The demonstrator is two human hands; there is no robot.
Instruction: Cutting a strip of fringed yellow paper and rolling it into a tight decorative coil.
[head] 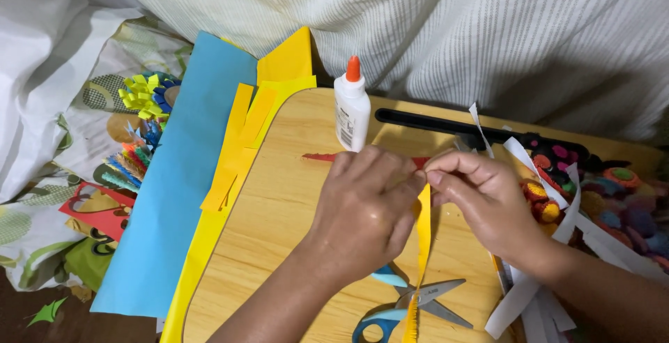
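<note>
Both fingers (418,176) around yellow strip (423,228)

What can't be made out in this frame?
Head view only:
- Top of the yellow strip: hidden between the left hand and right hand.
- Scissors: handles partly under the left forearm, cut off by the bottom edge.
- Red strip: middle hidden behind the glue bottle and hands.
</note>
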